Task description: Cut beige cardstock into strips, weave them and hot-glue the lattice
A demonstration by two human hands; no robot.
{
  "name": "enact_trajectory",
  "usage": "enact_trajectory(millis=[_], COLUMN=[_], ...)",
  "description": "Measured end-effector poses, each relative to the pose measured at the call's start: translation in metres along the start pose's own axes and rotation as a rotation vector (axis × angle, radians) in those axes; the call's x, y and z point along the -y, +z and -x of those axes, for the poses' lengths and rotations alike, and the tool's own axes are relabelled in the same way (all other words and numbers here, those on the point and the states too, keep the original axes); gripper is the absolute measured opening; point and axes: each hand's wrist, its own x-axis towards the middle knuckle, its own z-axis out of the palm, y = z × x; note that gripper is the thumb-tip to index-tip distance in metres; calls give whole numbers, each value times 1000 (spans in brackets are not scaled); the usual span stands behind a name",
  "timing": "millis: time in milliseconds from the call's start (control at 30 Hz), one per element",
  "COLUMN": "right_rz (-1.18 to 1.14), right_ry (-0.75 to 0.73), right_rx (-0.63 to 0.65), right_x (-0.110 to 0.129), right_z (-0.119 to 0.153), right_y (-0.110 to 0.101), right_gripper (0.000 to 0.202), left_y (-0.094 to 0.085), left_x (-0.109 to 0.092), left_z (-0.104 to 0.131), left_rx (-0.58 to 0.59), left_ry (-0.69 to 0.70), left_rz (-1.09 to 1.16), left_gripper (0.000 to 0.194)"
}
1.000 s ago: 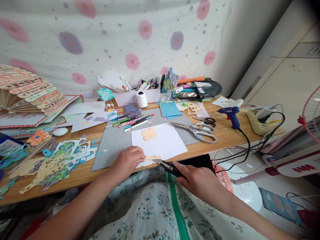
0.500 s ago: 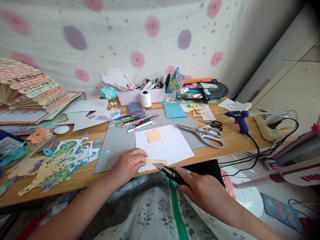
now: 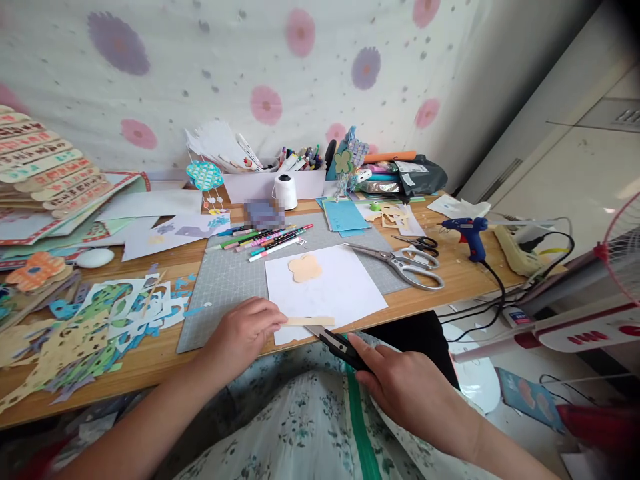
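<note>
Right grip [image 3: 407, 390] on cutter [image 3: 343, 349], shears [image 3: 393, 261], markers [image 3: 273, 240] beyond

Smooth wood is being shown by the worktop [image 3: 453, 272], matt paper by the white sheet [image 3: 345, 287], shiny metal by the large scissors [image 3: 395, 261], dark, plastic-looking casing by the cutter [image 3: 341, 346].

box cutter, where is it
In the head view, the box cutter is in the right hand, right of lower centre, its blade by the pale strip.
</note>
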Motion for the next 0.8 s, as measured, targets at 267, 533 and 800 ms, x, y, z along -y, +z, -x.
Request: enact_trajectory(millis=[267, 533, 800], right_rz=[43, -70, -857], right_ry=[6, -9, -22], right_rx=[-36, -17, -86], right_x=[6, 9, -51], right_z=[2, 0, 26], right_y=[-4, -3, -5], right_gripper=[52, 53, 48], left_y=[2, 4, 4], left_x=[3, 5, -1], left_z=[3, 5, 5], left_rx=[9, 2, 16], left_ry=[-30, -35, -66], left_rz=[0, 6, -14], left_gripper=[21, 17, 13])
